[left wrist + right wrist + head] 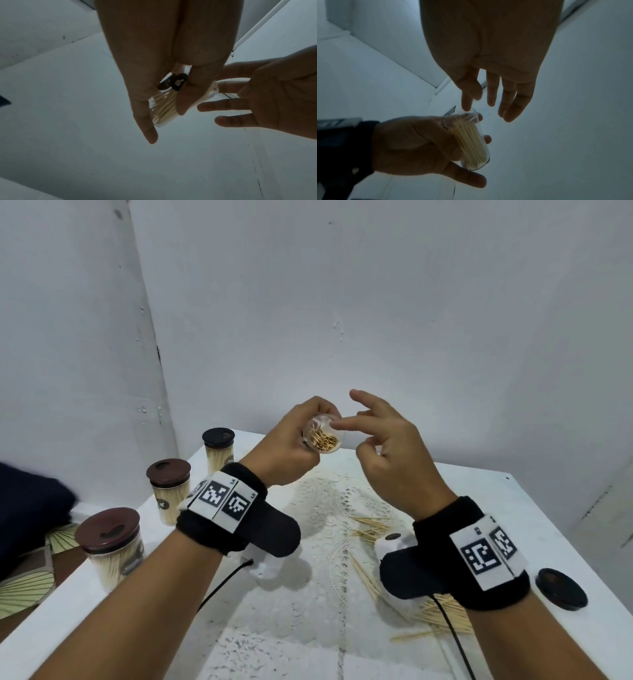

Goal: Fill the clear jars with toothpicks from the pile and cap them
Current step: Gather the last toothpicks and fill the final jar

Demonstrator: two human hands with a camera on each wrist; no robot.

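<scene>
I am on the filling step of a fourth jar: my left hand [291,446] has its fingers wrapped round the clear jar [323,437], held up above the table [479,494] and tipped toward me, with toothpicks [471,145] already packing much of it. My right hand [387,446] holds nothing; its fingers are loosely spread and the forefinger reaches to the jar's open rim, as if to settle the sticks. Three capped jars [168,491] stand at the table's left edge, so I judge the work well along. Next I would need either more from the pile [442,616] beneath my right wrist, or the dark lid [560,589] lying at the right, brought level onto the mouth with no stick tips poking past the rim.
</scene>
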